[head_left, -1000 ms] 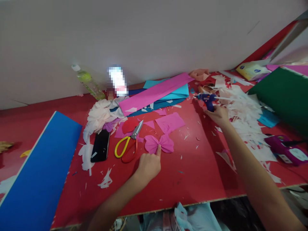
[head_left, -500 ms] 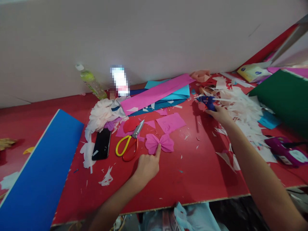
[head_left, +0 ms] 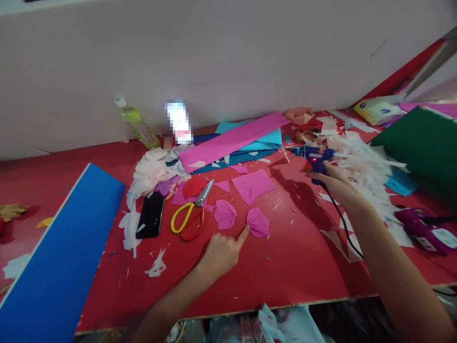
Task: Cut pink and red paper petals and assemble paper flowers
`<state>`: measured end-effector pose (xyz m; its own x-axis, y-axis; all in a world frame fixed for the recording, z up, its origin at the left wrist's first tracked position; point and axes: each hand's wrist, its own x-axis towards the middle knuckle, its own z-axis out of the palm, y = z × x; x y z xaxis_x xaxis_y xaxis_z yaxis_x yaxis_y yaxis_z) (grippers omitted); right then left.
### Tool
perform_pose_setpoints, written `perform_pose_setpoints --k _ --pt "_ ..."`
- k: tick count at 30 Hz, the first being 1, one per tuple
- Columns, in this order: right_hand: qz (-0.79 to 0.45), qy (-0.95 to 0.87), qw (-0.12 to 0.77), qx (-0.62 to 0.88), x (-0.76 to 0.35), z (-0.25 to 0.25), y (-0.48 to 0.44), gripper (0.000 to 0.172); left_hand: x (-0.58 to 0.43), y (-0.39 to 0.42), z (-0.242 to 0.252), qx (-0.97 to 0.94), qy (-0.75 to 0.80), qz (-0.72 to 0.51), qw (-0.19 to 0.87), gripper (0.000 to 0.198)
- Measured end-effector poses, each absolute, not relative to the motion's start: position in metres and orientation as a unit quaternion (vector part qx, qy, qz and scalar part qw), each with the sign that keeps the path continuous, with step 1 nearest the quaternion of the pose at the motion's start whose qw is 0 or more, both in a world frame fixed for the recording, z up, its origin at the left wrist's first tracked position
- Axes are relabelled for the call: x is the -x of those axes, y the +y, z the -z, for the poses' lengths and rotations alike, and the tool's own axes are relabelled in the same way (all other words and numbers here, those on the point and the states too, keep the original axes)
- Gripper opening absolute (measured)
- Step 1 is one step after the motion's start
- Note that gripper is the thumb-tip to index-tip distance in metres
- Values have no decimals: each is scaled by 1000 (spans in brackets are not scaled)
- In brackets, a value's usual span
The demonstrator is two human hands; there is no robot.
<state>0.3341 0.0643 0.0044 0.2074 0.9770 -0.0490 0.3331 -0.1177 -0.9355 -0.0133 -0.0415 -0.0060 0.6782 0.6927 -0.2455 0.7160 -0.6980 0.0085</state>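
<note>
A blue board point(head_left: 57, 257) lies along the left side of the red table point(head_left: 303, 267). To its right are a black phone point(head_left: 150, 214) and then yellow-and-red scissors point(head_left: 189, 214), closed. Just right of the scissors lies a second pink petal point(head_left: 224, 214). Near it, the left hand point(head_left: 219, 252) has its index finger stretched out and the other fingers curled in. The fingertip touches the narrow end of the pleated pink petal point(head_left: 257, 222), which lies flat, slightly apart from the other petal. Farther right, the right hand point(head_left: 333, 183) wraps its fingers around the grip of a blue glue gun point(head_left: 316, 157), nozzle pointing left. Its black cord point(head_left: 342, 219) trails toward the near edge. White paper scraps point(head_left: 364, 162) and a green board point(head_left: 424, 143) lie beyond.
</note>
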Motion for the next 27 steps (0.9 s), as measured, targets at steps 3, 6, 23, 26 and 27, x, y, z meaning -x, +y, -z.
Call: perform_pose_setpoints --k 3,6,23,26,27 --pt "-398 -504 409 647 -321 -15 52 26 18 -44 7 -923 368 105 50 75" --pt "-442 -506 381 635 -308 -19 37 33 25 -49 8 -933 347 87 44 71" --pt "-552 -625 187 519 -259 -13 -6 48 80 -28 25 -895 438 -86 -23 41" --pt "-542 -606 200 547 -258 -14 -6 44 79 -28 24 -890 443 -106 7 39" --pt "-538 -597 205 559 -258 -15 -6 43 78 -28 22 -886 449 -113 23 38"
